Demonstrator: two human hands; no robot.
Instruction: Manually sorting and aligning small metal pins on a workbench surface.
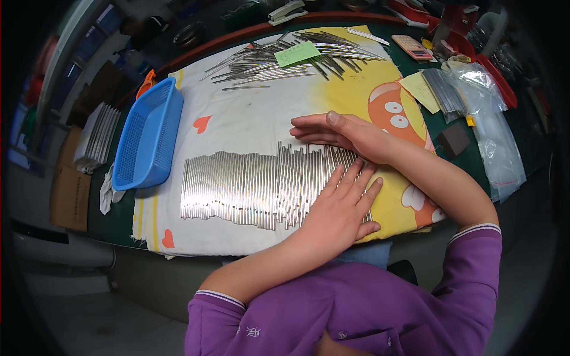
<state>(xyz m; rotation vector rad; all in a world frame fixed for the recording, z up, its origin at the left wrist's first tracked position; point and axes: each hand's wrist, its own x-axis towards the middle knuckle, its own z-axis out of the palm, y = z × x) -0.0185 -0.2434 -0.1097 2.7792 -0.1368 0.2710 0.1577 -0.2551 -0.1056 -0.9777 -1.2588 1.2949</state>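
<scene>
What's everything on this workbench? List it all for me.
Metal rods in a flat row: many, silver, on the cloth under the hands.
Loose rod pile: many, silver, far end of cloth.
Paper note: one, green, on the pile.
Cloth: one, white and yellow, covering the table.
Basket: one, blue, left of cloth.
Calculator: one, pink, far right.
Plastic bags: several, clear, right.
Stapler: one, grey, far edge.
Left hand: flat on the rods.
Right hand: flat against the row's far ends.
</scene>
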